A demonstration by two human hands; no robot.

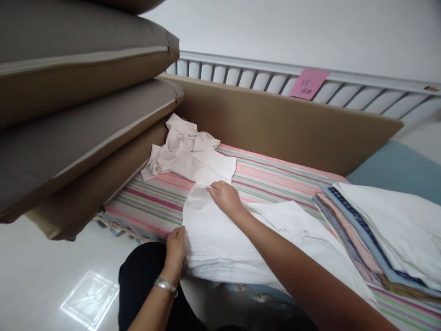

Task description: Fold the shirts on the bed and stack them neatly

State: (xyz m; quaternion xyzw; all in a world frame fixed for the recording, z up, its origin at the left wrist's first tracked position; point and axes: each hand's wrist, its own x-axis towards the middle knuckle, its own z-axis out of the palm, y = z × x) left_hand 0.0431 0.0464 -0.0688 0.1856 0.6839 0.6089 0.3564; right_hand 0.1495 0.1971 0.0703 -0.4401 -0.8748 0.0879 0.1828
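Observation:
A white garment [220, 239] lies spread on the striped sheet [268, 177] of a low bed. My left hand [175, 248], with a silver bracelet at the wrist, grips the garment's near left edge at the side of the bed, fingers closed on the cloth. My right hand [224, 196] reaches across and pinches the garment's far corner. Just beyond that hand lies a crumpled beige garment [186, 154].
Stacked brown cushions [79, 115] loom at the left, a tan headboard panel [285, 124] and a white railing with a pink note [308, 83] stand behind. A pile of folded clothes [386, 230] lies at the right. Glossy white floor [51, 276] is at the lower left.

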